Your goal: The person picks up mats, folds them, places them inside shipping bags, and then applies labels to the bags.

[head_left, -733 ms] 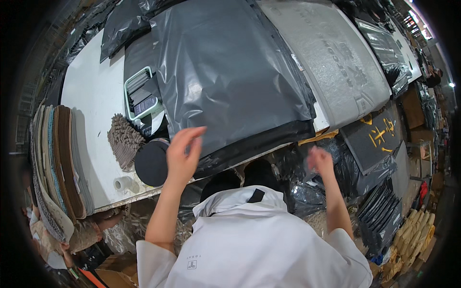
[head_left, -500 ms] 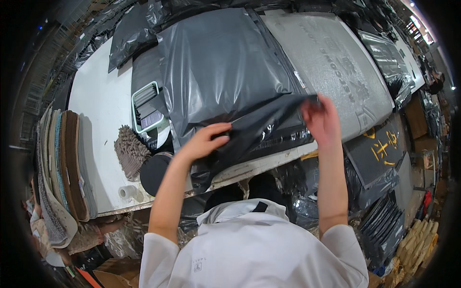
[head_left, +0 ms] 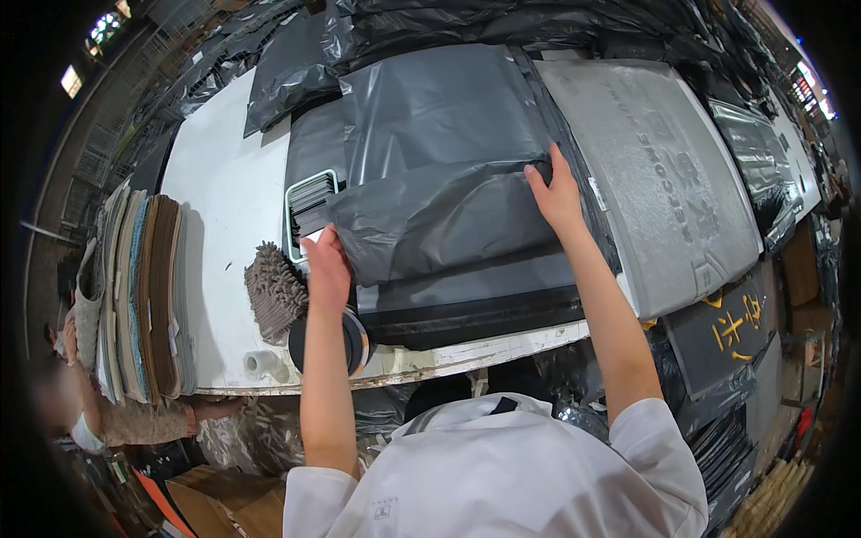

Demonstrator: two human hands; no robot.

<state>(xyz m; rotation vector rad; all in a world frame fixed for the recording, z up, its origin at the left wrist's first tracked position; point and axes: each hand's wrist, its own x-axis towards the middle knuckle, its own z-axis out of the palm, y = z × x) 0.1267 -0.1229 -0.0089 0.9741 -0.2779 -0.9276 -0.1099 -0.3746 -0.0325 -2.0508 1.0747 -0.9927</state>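
A large dark grey plastic bag (head_left: 439, 108) lies on the stack in front of me, its near part turned back in a loose fold. My left hand (head_left: 327, 264) pinches the fold at its left corner, beside the tray. At the fold's right end, my right hand (head_left: 558, 199) grips the plastic between thumb and fingers. In front of the fold, a flat dark grey sheet with a black front edge (head_left: 475, 309) shows near the table's rim. How far the bag covers it underneath is hidden.
A pale green tray (head_left: 289, 211) of dark cards, a shaggy brown mat piece (head_left: 273, 291), a black disc (head_left: 354, 345) and a white roll (head_left: 263, 363) are at left. Folded mats (head_left: 157, 296) hang over the table (head_left: 220, 179). An embossed grey mat (head_left: 646, 152) lies right. Another person (head_left: 85, 403) is far left.
The plastic's near part has gone from bunched at the front to folded back, baring the dark sheet. My left hand has moved left to the fold's corner. The view has shifted.
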